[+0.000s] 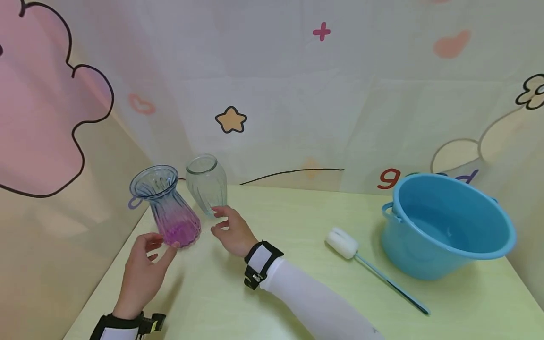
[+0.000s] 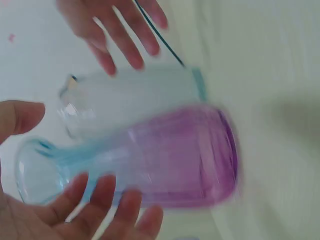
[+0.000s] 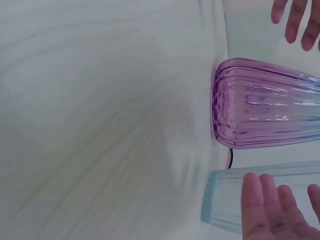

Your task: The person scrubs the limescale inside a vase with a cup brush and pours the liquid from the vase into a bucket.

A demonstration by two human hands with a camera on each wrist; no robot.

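A ribbed glass vase [image 1: 172, 208], blue at its flared mouth and purple-pink at its base, stands at the table's left. Just behind it to the right is a clear, faintly blue glass vase [image 1: 208, 186]. My left hand [image 1: 144, 274] is beside the purple vase, thumb and fingers spread apart; whether a fingertip touches the glass I cannot tell. Close to the lower part of the clear vase is my right hand [image 1: 235, 231], its fingers extended and loosely bent. Several fingers of the left hand [image 2: 115, 215] overlap the purple vase [image 2: 175, 160] in the left wrist view.
A light blue bucket [image 1: 425, 255] with side lugs stands on the right of the table [image 1: 306, 293]. Left of it lies a brush with a white sponge head [image 1: 342, 242] and a thin blue handle. A printed curtain [image 1: 289, 118] hangs along the back.
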